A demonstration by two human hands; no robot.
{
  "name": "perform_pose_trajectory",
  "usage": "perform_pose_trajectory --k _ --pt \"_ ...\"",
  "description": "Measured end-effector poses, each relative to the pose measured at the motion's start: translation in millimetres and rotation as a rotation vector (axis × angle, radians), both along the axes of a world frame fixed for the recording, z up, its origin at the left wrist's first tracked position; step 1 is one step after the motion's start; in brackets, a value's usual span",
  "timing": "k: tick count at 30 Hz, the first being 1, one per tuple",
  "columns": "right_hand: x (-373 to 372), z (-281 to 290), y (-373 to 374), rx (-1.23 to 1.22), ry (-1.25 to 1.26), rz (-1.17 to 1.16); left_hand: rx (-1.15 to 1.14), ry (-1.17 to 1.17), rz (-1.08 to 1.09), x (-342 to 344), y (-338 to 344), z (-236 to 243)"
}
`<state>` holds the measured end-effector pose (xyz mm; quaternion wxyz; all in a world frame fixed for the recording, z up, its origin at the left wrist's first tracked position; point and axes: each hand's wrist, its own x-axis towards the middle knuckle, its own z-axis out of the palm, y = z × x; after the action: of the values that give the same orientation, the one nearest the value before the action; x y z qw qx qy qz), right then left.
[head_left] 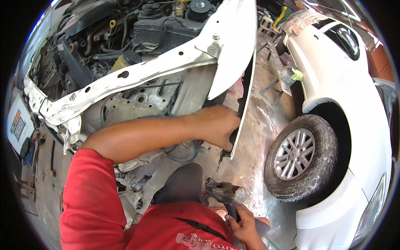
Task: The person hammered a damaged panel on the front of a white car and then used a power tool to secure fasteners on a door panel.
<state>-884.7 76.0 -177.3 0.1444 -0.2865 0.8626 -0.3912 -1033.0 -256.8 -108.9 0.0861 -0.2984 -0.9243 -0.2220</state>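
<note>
The left hand (216,125) grips the lower edge of a white fender (233,46) at centre. At five o'clock, the right hand (243,225) holds a hammer (225,192). A wheel (298,156) sits at three o'clock.

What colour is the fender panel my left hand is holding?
White: the curved metal fender panel in the left hand, shown in the head view.
</note>
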Motion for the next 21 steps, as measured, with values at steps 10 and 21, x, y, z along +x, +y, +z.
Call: perform_pose_trajectory --k 10,21 --pt "-5 30 -67 -0.122 0.350 0.033 -0.084 0.118 -0.184 -37 -4 17" --pt "-17 63 -115 0.137 0.299 -0.165 -0.090 0.004 -0.117 -29 -12 38"
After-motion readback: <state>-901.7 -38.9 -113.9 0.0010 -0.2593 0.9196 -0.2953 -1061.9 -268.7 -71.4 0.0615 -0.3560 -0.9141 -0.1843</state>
